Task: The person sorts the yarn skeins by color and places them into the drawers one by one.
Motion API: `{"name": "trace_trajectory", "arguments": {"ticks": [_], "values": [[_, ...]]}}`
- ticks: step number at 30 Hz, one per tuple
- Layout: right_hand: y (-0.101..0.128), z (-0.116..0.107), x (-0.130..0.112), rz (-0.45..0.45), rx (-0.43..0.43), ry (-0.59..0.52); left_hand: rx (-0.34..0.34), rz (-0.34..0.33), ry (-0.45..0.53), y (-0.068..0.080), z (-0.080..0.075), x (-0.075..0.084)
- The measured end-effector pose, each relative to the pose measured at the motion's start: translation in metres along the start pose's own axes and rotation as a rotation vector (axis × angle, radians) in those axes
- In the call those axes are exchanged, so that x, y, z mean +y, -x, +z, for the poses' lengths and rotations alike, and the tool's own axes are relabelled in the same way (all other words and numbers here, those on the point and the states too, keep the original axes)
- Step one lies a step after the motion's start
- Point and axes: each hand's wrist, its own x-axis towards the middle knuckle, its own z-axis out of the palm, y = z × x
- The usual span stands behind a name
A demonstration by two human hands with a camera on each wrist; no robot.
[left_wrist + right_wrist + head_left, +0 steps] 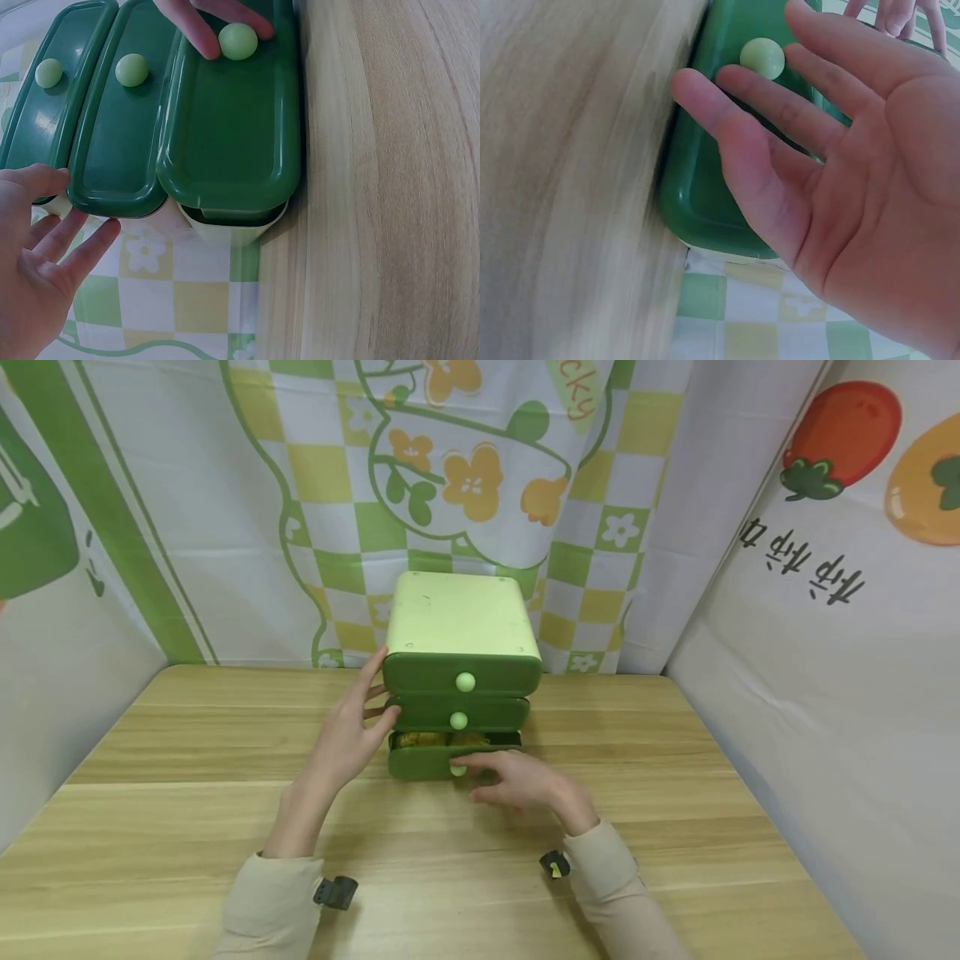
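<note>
A small cabinet [465, 614] with a pale yellow-green top and several dark green drawers stands on the table. Its bottom drawer [420, 764] is pulled out a little, and something golden-yellow [420, 739] shows inside. My right hand [521, 779] is at that drawer's front, with two fairly straight fingers on either side of the round light-green knob [763, 58]. On the cabinet's left side, my left hand [348, 735] rests with spread fingers beside the top drawer [427, 675] and the middle drawer [124, 142], both pushed in.
The wooden table [187, 827] reaches to a patterned curtain [322, 485] close behind the cabinet. White printed cloth [840, 677] hangs along the right side, with more on the left. Each beige sleeve carries a small black device [335, 893] near the wrist.
</note>
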Motion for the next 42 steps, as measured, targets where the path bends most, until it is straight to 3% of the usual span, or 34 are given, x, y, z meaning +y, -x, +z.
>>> {"name": "trace_trajectory", "arguments": {"ticks": [11,17,26,42], "values": [[-0.002,0.002,0.006,0.008,-0.038,0.006,-0.004,-0.014,0.007,0.0,0.0,0.0],[-0.003,0.0,0.009,0.01,0.01,0.072,-0.002,-0.015,0.008,0.0,0.0,0.0],[-0.002,0.0,0.01,0.039,0.027,0.005,0.006,-0.008,0.002,0.0,0.0,0.0],[-0.001,-0.001,0.01,0.051,0.068,0.032,-0.004,-0.018,0.014,0.0,0.0,0.0]]}}
